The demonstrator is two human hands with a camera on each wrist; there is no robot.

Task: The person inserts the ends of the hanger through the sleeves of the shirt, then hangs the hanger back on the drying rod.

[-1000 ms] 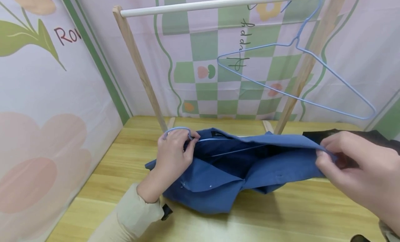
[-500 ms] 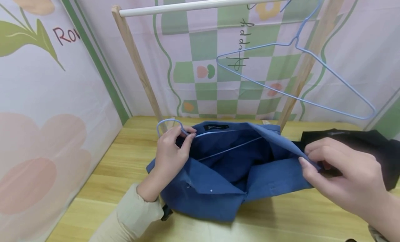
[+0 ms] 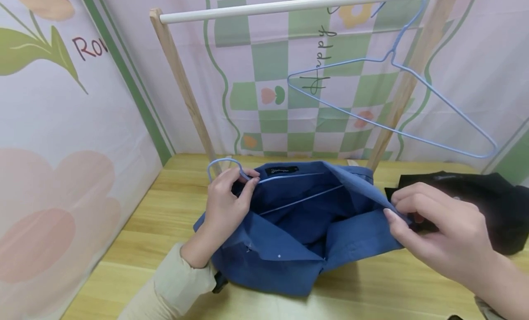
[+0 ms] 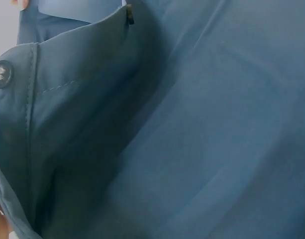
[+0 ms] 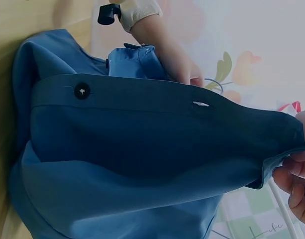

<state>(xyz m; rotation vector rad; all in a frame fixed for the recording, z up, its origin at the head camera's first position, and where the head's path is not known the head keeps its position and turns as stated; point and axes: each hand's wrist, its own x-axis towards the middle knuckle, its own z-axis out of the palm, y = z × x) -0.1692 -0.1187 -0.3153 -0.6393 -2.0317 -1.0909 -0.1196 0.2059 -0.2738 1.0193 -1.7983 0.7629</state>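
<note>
A blue buttoned shirt [image 3: 285,278] lies bunched on the table, its neck opening facing up and a dark label [image 3: 282,170] showing inside. Within it is a light-blue wire hanger [image 3: 303,199], its hook sticking out at the left. My left hand [image 3: 226,205] pinches the hanger just below the hook. At the right, my right hand [image 3: 444,232] pinches the shirt's edge between thumb and fingers and holds it raised. The right wrist view shows this stretched edge with a button [image 5: 81,91] and a buttonhole. Blue cloth fills most of the left wrist view, where the left hand is hidden.
A rack with a white rail [image 3: 264,8] and wooden legs stands behind the shirt. From its right end hangs another light-blue wire hanger [image 3: 343,113]. A black garment [image 3: 492,205] lies on the wooden table [image 3: 136,246] at the right, behind my right hand.
My right hand has moved left with the shirt's edge, so the neck opening gapes wider and the label shows more. My left hand has shifted slightly, still pinching the hanger.
</note>
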